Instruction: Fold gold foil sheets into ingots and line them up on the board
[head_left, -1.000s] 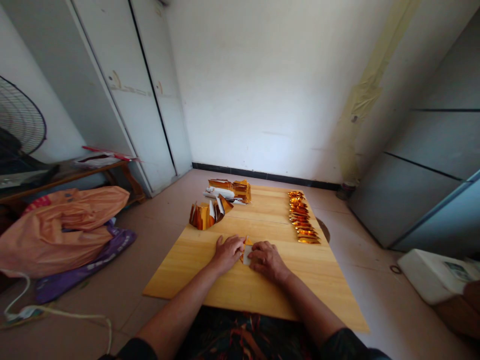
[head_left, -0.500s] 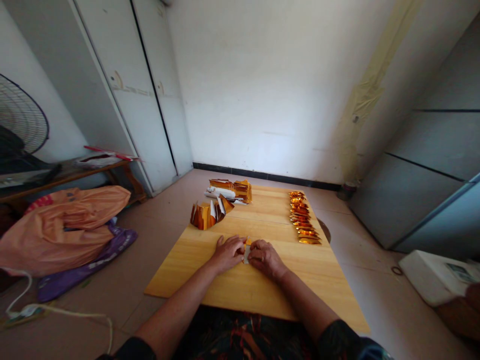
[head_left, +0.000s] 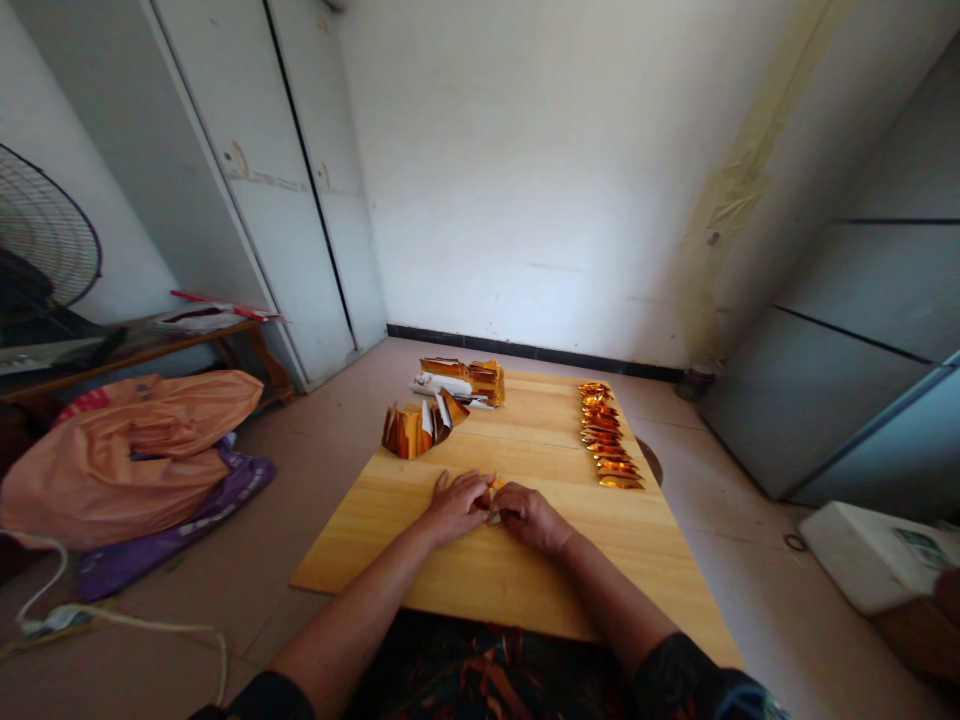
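Between my two hands, low over the front half of the wooden table, is a small piece of gold foil paper (head_left: 496,487) with a pale back. My left hand (head_left: 459,503) grips its left side, fingers closed against it. My right hand (head_left: 531,515) pinches the other side, fingers bent in. Most of the paper is hidden by the fingers. A column of folded gold foil pieces (head_left: 609,440) runs along the table's right side. Loose gold foil sheets with white backs (head_left: 420,430) stand in a bundle at the left edge, and another stack of foil sheets (head_left: 486,382) lies behind.
The wooden table (head_left: 600,590) stands near a white wall. An orange bag (head_left: 142,450) and a purple bag (head_left: 172,540) lie on the floor at left, by a cable (head_left: 150,620). A fan (head_left: 45,230) is far left. A white box (head_left: 862,555) sits at right.
My right fingers have shifted slightly up and in over the foil paper, and less of its pale side shows. My left hand stays nearly in place.
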